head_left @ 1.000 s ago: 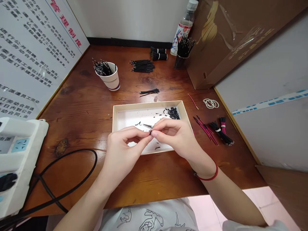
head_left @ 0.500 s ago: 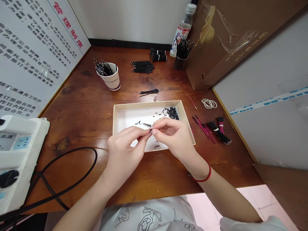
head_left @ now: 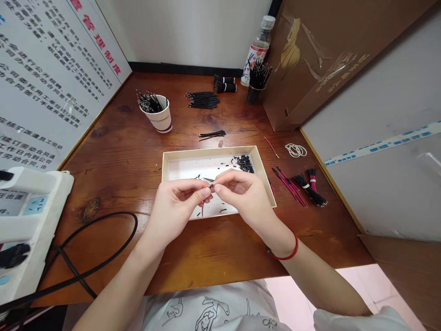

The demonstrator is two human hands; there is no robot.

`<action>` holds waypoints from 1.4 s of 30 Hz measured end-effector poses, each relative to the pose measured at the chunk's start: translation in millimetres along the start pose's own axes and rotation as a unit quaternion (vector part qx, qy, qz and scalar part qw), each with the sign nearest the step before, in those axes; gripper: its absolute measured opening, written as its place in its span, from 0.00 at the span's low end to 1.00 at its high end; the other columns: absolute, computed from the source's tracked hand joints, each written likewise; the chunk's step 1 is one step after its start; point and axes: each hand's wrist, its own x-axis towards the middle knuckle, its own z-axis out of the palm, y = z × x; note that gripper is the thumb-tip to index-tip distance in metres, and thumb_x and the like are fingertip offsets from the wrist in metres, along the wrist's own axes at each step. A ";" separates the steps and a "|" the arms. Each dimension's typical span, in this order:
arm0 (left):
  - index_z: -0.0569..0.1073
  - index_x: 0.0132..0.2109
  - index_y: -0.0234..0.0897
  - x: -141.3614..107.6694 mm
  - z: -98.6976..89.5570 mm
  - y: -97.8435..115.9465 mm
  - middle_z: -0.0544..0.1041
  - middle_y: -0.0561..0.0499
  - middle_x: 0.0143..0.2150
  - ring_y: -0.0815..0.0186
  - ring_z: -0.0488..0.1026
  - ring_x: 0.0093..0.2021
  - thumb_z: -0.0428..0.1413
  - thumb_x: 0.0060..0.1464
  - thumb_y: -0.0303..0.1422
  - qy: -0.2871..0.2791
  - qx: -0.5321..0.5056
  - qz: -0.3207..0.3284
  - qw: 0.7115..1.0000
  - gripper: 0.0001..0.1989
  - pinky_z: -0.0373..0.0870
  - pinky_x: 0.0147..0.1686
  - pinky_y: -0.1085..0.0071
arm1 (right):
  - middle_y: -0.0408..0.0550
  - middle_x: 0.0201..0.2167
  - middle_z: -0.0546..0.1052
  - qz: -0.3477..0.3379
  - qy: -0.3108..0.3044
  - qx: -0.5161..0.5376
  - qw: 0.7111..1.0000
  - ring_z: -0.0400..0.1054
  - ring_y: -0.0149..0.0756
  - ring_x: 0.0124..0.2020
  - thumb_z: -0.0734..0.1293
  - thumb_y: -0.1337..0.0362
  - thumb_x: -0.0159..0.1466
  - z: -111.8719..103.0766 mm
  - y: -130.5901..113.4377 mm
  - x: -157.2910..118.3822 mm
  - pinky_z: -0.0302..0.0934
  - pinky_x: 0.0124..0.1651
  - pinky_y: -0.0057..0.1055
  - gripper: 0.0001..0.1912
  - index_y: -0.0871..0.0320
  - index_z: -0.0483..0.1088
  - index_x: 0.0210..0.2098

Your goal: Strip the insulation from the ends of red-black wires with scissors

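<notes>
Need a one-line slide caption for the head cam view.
Left hand and right hand meet fingertips over a cardboard tray of black clippings, bundled red and black wires alongside.

I'm seeing a white paper cup (head_left: 160, 118) standing packed with black-sleeved wires on the wooden workbench (head_left: 113, 151); a dark cup of wires (head_left: 255, 94) is standing just beside a plastic drink bottle (head_left: 255, 50); a brown paper bag (head_left: 310, 59) is leaning against the right wall; rubber bands (head_left: 295, 150) are lying near it; a white power strip (head_left: 31, 207) is sitting at the bench's left edge, with a black cable (head_left: 103, 214) looping beside it; a printed Chinese rules poster (head_left: 51, 78) is lining the left wall.
</notes>
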 end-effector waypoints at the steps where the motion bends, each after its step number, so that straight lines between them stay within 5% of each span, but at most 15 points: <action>1: 0.80 0.26 0.35 -0.8 0.3 -0.8 0.78 0.52 0.23 0.69 0.72 0.23 0.61 0.49 0.30 0.022 0.009 0.006 1.000 0.05 0.72 0.23 0.76 | 0.44 0.29 0.79 0.003 -0.006 -0.007 1.000 0.73 0.33 0.32 0.71 0.65 0.57 -1.0 -0.3 -0.3 0.68 0.35 0.32 0.02 0.56 0.76 0.28; 5: 0.81 0.28 0.37 -5.2 3.4 -3.6 0.78 0.54 0.24 0.70 0.72 0.23 0.62 0.49 0.29 0.070 0.064 0.023 0.995 0.03 0.71 0.22 0.77 | 0.47 0.33 0.79 -0.024 -0.015 -0.056 0.998 0.73 0.35 0.36 0.72 0.64 0.59 -6.2 -1.4 -2.0 0.68 0.38 0.34 0.03 0.55 0.79 0.32; 21: 0.81 0.30 0.39 -9.6 9.0 -6.6 0.81 0.54 0.28 0.70 0.74 0.27 0.61 0.51 0.28 0.079 0.114 0.070 0.988 0.05 0.73 0.30 0.76 | 0.44 0.28 0.77 -0.079 -0.003 -0.066 0.995 0.69 0.30 0.30 0.70 0.73 0.56 -8.3 -5.0 -4.1 0.66 0.33 0.30 0.08 0.54 0.80 0.29; 27: 0.79 0.27 0.36 -0.3 1.6 -7.5 0.77 0.54 0.23 0.72 0.71 0.24 0.62 0.51 0.28 -0.038 -0.058 -0.007 0.998 0.06 0.69 0.25 0.78 | 0.42 0.26 0.78 -0.107 0.003 -0.047 0.993 0.70 0.30 0.29 0.70 0.74 0.55 -5.2 -3.1 -3.6 0.67 0.33 0.29 0.08 0.55 0.79 0.27; 31: 0.80 0.27 0.35 6.4 -5.2 -10.8 0.75 0.53 0.22 0.74 0.68 0.24 0.65 0.50 0.33 -0.155 -0.178 -0.055 0.970 0.07 0.66 0.25 0.79 | 0.42 0.25 0.78 -0.073 -0.023 0.028 0.997 0.70 0.29 0.28 0.73 0.72 0.55 -0.2 -4.1 -3.5 0.68 0.32 0.29 0.06 0.55 0.78 0.26; 34: 0.81 0.28 0.35 7.5 -7.4 -11.0 0.74 0.53 0.21 0.75 0.67 0.23 0.67 0.48 0.36 -0.190 -0.221 -0.080 0.953 0.09 0.65 0.24 0.79 | 0.41 0.23 0.77 -0.026 -0.046 0.093 0.994 0.70 0.28 0.25 0.74 0.66 0.56 2.9 -3.6 -4.1 0.69 0.31 0.29 0.04 0.55 0.77 0.25; 42: 0.79 0.28 0.36 2.1 -6.7 -5.0 0.75 0.55 0.23 0.75 0.69 0.25 0.62 0.53 0.29 -0.074 -0.049 -0.002 0.996 0.07 0.65 0.26 0.81 | 0.44 0.29 0.79 -0.030 -0.043 -0.015 0.999 0.71 0.30 0.31 0.72 0.70 0.57 -10.3 -7.7 -4.3 0.64 0.30 0.28 0.04 0.55 0.80 0.29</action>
